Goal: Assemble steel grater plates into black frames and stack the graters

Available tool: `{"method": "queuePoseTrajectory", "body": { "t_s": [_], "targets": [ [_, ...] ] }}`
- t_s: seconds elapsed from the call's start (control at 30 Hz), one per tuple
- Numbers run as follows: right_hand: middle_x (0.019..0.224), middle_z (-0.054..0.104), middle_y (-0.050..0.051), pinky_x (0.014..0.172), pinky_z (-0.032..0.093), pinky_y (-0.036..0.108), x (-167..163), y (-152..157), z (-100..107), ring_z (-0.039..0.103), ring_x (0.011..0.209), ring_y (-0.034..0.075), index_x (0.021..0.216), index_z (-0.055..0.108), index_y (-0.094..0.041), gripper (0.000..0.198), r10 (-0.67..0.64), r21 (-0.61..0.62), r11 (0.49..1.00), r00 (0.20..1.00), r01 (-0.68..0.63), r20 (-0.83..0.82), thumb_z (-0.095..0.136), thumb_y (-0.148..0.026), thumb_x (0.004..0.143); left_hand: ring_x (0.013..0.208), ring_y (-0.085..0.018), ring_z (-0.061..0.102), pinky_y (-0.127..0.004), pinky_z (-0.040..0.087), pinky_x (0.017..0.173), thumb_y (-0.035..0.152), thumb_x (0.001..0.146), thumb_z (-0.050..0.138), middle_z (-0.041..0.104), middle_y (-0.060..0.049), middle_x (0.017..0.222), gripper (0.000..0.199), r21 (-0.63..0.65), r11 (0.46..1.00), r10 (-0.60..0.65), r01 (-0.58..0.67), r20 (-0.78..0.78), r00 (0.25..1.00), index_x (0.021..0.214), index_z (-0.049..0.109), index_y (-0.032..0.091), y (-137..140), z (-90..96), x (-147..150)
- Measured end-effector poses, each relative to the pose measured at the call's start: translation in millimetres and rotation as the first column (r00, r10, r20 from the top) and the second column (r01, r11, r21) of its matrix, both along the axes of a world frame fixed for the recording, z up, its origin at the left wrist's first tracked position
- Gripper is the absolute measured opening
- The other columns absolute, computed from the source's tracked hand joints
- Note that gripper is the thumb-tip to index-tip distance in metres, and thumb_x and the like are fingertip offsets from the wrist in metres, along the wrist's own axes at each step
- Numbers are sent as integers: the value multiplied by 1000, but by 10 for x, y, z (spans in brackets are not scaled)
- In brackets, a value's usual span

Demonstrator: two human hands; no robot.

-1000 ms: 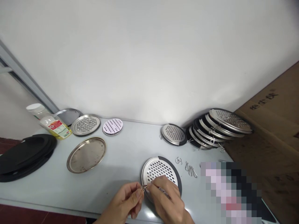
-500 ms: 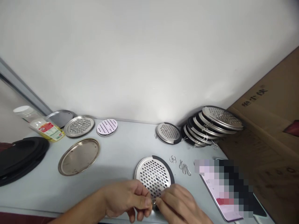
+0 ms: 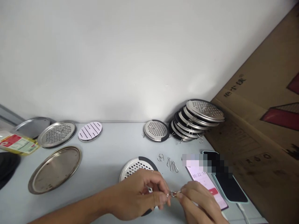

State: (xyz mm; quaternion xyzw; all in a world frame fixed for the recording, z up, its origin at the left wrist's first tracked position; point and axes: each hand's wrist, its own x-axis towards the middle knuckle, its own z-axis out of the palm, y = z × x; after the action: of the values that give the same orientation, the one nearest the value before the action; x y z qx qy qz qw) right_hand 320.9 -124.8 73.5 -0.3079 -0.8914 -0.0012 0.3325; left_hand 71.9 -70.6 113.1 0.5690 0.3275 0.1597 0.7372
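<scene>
In front of the table's near edge, my left hand (image 3: 142, 196) pinches a small shiny metal piece between thumb and fingertips; its shape is mostly hidden. My right hand (image 3: 198, 202) pinches a wire clip (image 3: 173, 194) whose looped end reaches my left fingertips. Under my left hand lies a round perforated metal disc (image 3: 130, 168) with a black edge strip, largely covered by the hand. Just beyond my hands are loose wire rings (image 3: 160, 157) and several wire clips (image 3: 172, 165).
At the back right stands a leaning stack of perforated discs (image 3: 198, 119), beside a single disc (image 3: 156, 130). Two phones (image 3: 230, 183) lie right, near a cardboard box (image 3: 245, 124). On the left are metal plates (image 3: 56, 169), a purple-white slotted disc (image 3: 90, 130) and a bottle (image 3: 20, 143).
Both hands have moved right, away from the near rim of the disc, with a wire loop now showing between the fingertips. The view has turned to the right.
</scene>
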Motion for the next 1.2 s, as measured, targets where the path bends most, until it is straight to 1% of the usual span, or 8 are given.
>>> {"method": "queuePoseTrajectory", "body": {
  "t_s": [0.1, 0.27, 0.37, 0.47, 0.67, 0.83, 1.0, 1.2],
  "targets": [
    [98, 77, 10, 85, 59, 39, 74, -48, -84, 72, 95, 30, 149, 43, -20, 54, -37, -17, 999, 999, 37, 14, 54, -33, 97, 67, -10, 57, -22, 45, 59, 50, 86, 63, 63, -3, 87, 35, -154, 988, 10, -8, 11, 1000, 80, 55, 17, 66, -35, 103],
    [98, 74, 12, 84, 58, 40, 129, -15, -221, 69, 97, 30, 142, 51, -17, 49, -53, -1, 999, 998, 53, -21, 59, -25, 95, 63, -10, 53, -22, 43, 56, 48, 83, 63, 61, -1, 76, 34, -279, 940, -213, 197, -28, 977, 70, 52, 19, 77, -80, 206],
    [92, 71, 10, 70, 56, 36, 98, 119, -313, 67, 84, 24, 127, 63, -21, 38, -159, 19, 987, 982, 162, -106, 59, -11, 91, 66, -13, 54, -25, 43, 62, 33, 88, 56, 63, 0, 78, 16, 164, 973, -121, 162, -232, 965, 79, 61, 20, 131, -106, 244],
    [83, 65, 7, 61, 48, 34, -3, 270, -416, 61, 71, 20, 106, 68, -20, 23, -352, -60, 936, 929, 347, -113, 59, -7, 90, 76, -17, 60, -31, 45, 74, 20, 89, 53, 67, -2, 84, 15, 697, 699, 171, 157, -377, 910, 84, 67, 21, 374, -250, 290],
    [72, 56, 4, 55, 45, 31, -148, 328, -730, 57, 61, 18, 85, 65, -19, 24, -512, -207, 835, 857, 511, 51, 47, -24, 99, 89, -25, 65, -36, 48, 78, 17, 85, 59, 72, -6, 92, 15, 767, 598, 245, 232, -450, 859, 84, 73, 20, 895, -707, 400],
    [82, 61, 7, 59, 54, 33, -150, 302, -818, 64, 68, 20, 98, 67, -19, 25, -557, -324, 775, 829, 542, 54, 45, -30, 101, 94, -24, 66, -36, 49, 82, 15, 91, 51, 75, -3, 97, 25, 768, 593, 233, 242, -452, 861, 95, 74, 25, 892, -736, 356],
    [100, 67, 12, 72, 59, 39, -315, 238, -687, 69, 88, 28, 110, 65, -17, 26, -577, -268, 790, 817, 551, -21, 54, -36, 95, 105, -24, 64, -37, 47, 90, 27, 94, 50, 71, -6, 111, 25, 766, 624, 344, 157, -449, 825, 111, 68, 23, 704, -617, -132],
    [104, 69, 8, 74, 58, 29, -791, 92, -737, 71, 89, 24, 116, 61, -23, 31, -588, -625, 659, 804, 418, -84, 57, -40, 92, 92, -22, 64, -32, 46, 80, 39, 88, 58, 69, -4, 102, 26, 584, 811, 400, 31, -593, 699, 107, 65, 23, 284, -690, -768]
  ]
}}
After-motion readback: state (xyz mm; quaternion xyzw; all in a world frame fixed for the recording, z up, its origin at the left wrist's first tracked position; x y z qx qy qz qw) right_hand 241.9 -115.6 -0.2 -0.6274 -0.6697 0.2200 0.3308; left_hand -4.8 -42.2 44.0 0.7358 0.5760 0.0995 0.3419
